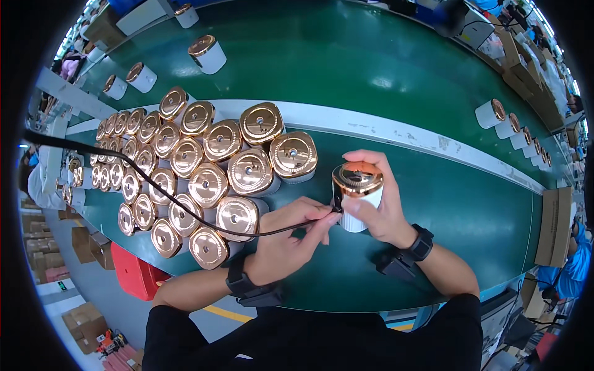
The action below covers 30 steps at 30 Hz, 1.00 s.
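My right hand [385, 207] is wrapped round a white canister-like device [361, 215] with a shiny rose-gold top, held upright above the green workbench. My left hand [291, 238] pinches the end of a black cable [275, 233] against the device's left side, by a dark panel. Whether the plug is in a socket there is hidden by the fingers. The cable runs off to the upper left, passing over a crowd of similar devices [207, 184] with rose-gold tops, packed close together left of my hands.
A pale rail [396, 131] divides my bench from a green conveyor belt [346, 62], where more devices [209, 57] stand, several at the right [492, 114]. A red bin [133, 272] sits below the bench's left edge. A cardboard piece [554, 227] stands at the right end.
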{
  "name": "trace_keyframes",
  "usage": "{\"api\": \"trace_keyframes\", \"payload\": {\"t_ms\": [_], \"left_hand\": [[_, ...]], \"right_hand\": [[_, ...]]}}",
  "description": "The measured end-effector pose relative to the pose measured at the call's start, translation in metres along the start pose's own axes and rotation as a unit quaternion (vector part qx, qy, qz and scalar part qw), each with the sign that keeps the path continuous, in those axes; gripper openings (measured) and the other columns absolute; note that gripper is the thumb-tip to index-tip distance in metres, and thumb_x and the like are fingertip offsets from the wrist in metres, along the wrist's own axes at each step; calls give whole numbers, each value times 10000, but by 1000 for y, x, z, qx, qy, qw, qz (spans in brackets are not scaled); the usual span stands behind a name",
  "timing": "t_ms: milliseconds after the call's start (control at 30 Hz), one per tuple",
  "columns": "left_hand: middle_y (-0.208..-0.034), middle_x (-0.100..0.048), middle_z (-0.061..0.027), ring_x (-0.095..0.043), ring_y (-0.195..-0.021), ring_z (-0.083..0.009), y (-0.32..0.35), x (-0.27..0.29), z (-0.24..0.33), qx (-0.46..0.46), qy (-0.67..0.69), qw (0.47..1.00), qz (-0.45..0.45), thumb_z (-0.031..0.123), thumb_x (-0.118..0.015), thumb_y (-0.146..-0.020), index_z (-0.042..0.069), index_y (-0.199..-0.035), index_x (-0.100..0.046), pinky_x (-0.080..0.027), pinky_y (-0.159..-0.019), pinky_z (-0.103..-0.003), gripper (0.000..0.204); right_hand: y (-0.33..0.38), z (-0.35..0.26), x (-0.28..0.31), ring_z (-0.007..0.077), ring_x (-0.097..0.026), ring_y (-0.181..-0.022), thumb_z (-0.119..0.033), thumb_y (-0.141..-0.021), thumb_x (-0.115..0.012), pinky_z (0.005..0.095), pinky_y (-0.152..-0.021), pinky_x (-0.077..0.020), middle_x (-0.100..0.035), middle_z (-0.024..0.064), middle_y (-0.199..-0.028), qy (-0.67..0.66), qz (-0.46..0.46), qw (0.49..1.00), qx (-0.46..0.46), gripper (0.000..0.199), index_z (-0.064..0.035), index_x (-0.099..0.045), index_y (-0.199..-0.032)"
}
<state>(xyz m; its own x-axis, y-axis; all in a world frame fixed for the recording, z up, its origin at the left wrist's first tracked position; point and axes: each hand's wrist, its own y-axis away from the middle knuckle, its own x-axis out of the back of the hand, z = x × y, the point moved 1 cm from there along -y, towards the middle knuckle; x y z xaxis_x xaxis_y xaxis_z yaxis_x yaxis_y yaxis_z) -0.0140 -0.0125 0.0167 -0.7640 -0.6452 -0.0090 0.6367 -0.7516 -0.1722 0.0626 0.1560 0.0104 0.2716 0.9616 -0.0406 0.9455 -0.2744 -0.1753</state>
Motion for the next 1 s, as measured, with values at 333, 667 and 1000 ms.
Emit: {"api": "trace_keyframes", "payload": {"t_ms": [333, 667, 1000], "left_hand": [[-852, -641, -136, -654, -638, -127, -3, -2, 2, -19, -8, 1000, -3, -49, -658, -849, -51, -917, -601, -508, -496, -220, 89], [-857, -636, -136, -651, -643, -128, -2, -4, 2, -38, -10, 999, -17, -53, -652, -852, -56, -904, -594, -518, -513, -224, 78], [-881, -621, -155, -645, -645, -148, 1, -2, -8, 39, 42, 996, -61, -45, -590, -896, -62, -950, -567, -525, -512, -233, 60]], "right_hand": [[-4, 0, -5, 125, -556, -953, -137, -849, -683, 282, -810, -467, -585, 103, -1084, -69, 15, 997, -38, 486, -20, -397, -1224], [-2, 0, -2, 126, -566, -926, -155, -845, -689, 281, -791, -472, -592, 96, -1067, -57, 15, 997, -41, 479, -22, -408, -1209], [-57, -13, 142, 200, -610, -946, -247, -772, -795, 321, -832, -485, -631, 135, -990, 397, 338, 844, 123, 523, -44, -434, -1090]]}}
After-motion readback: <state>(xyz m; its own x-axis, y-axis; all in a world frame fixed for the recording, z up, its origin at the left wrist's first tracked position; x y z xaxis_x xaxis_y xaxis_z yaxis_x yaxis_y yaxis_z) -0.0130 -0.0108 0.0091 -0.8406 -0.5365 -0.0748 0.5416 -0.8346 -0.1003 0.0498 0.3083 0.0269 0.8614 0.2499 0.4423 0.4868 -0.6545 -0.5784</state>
